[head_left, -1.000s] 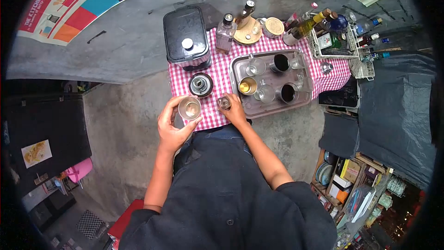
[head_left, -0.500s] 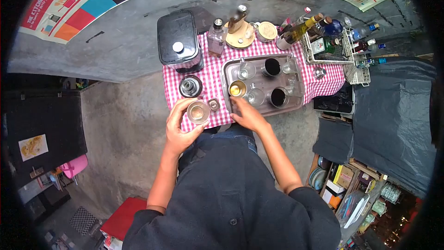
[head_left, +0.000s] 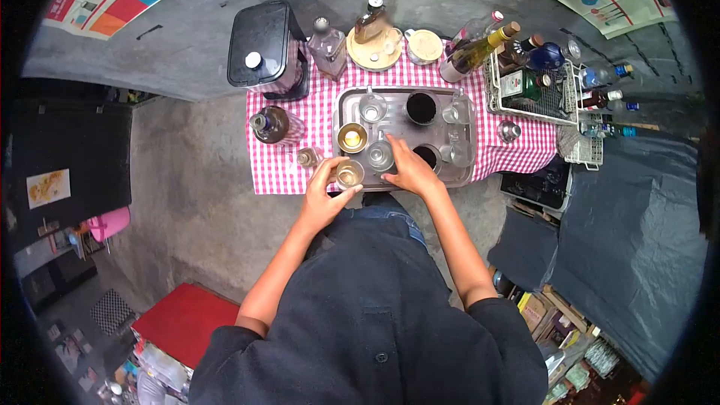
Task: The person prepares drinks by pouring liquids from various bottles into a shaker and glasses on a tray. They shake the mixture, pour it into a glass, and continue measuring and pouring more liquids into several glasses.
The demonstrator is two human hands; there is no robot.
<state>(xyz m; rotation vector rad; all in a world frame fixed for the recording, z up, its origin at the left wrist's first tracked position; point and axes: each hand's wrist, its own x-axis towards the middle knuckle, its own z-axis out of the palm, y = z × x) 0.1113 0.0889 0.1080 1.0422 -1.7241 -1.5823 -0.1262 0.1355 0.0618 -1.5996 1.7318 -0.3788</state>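
Observation:
My left hand [head_left: 324, 201] is closed around a clear drinking glass [head_left: 349, 174], held at the tray's front left corner. My right hand [head_left: 415, 172] reaches over the front of the tray [head_left: 444, 181] with thumb and fingers spread. Its fingertips are right at the side of a clear glass mug [head_left: 379, 155]. A gold-coloured cup [head_left: 352, 138] with something yellow in it stands just behind. Two glasses of dark drink, a rear one [head_left: 421, 108] and a front one [head_left: 427, 156] partly covered by my right hand, are on the tray. A small glass bottle [head_left: 307, 157] stands left of the held glass.
A dark bottle [head_left: 271, 126] and a black lidded container [head_left: 259, 49] stand on the left of the checked cloth [head_left: 277, 172]. Along the back are a squarish clear bottle [head_left: 328, 49] and a round wooden board [head_left: 373, 55]. A wire basket [head_left: 531, 109] of bottles is at the right.
My left hand has carried the glass right, to the tray's front corner. My right hand has moved from beside the gold cup to the glass mug. The camera view has shifted.

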